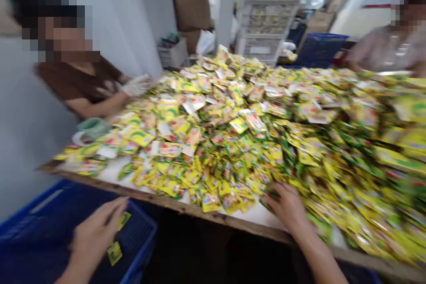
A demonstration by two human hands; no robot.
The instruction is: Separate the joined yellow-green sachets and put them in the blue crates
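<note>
Lower left: the left hand [95,239], fingers together and extended, lay over a blue plastic crate [143,235], with two yellow sachets [115,253] just beside it (blur hid whether it gripped one). Lower centre: the right hand [286,206], fingers curled, touched the near edge of a heap of yellow foil sachets [233,142] on a wooden-edged table [186,206]; no grip could be told. Upper left: a co-worker's gloved hand [136,85] reached the heap. Upper right: a second co-worker [389,51]. Far centre: stacked wire racks [266,13].
</note>
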